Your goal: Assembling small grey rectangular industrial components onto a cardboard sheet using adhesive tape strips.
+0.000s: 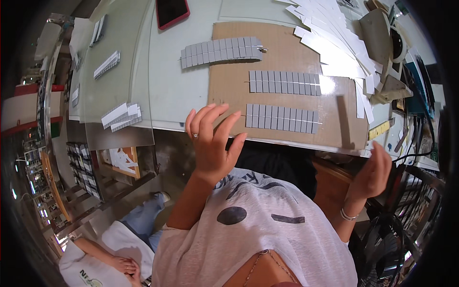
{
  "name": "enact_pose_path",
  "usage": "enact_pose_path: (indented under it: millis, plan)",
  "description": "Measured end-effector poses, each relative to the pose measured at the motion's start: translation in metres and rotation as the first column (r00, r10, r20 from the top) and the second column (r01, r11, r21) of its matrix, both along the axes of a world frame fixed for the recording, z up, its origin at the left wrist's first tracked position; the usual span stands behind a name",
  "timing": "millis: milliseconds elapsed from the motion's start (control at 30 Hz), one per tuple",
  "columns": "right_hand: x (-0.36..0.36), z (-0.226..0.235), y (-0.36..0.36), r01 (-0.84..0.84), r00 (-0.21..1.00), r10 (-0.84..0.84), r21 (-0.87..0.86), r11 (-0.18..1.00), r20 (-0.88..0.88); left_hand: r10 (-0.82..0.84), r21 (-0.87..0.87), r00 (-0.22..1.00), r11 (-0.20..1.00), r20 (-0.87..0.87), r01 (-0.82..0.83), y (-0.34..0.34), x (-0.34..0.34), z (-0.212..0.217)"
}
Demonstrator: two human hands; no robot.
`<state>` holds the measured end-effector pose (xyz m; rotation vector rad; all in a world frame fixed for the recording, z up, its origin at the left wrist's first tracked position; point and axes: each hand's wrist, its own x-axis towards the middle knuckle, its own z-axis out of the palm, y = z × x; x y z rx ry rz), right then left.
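Note:
My left hand (210, 138) hovers at the table's front edge with its fingers spread and nothing in them, a ring on one finger. Just right of its fingertips, a row of grey rectangular pieces (282, 118) lies on a brown cardboard sheet (334, 112), a thin pale line running across it. A similar grey row (284, 82) lies behind it. Farther back, a third, slightly curved row (221, 51) straddles the cardboard's left edge. My right hand (375, 170), somewhat blurred, is raised off the table's front right, fingers loosely extended, holding nothing visible.
Loose white strips (334, 36) overlap at the back right beside a beige machine (382, 48). A red-edged phone (172, 13) lies at the back. Small bundles of strips (122, 117) rest on the glass at left. Another person (114, 248) is at lower left; a fan (382, 248) stands lower right.

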<state>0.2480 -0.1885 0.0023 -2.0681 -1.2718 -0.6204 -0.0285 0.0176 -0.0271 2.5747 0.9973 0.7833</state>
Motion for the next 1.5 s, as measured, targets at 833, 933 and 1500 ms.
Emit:
enact_pose_path:
  millis: [833, 933, 1500]
  plan:
    - [0.001, 0.032, 0.037, -0.586, 0.522, 0.452, 0.08, 0.806, -0.723, -0.109, 0.146, 0.992, 0.982, -0.066, 0.117, 0.0, 0.014, 0.008]
    - [-0.008, 0.025, 0.045, -0.642, 0.532, 0.491, 0.05, 0.765, -0.69, -0.131, 0.156, 0.991, 0.979, -0.023, 0.133, 0.002, 0.02, 0.005]
    - [-0.012, 0.017, 0.069, -0.61, 0.658, 0.493, -0.02, 0.792, -0.569, 0.0, 0.066, 0.992, 0.998, -0.127, 0.008, 0.02, 0.025, 0.033]
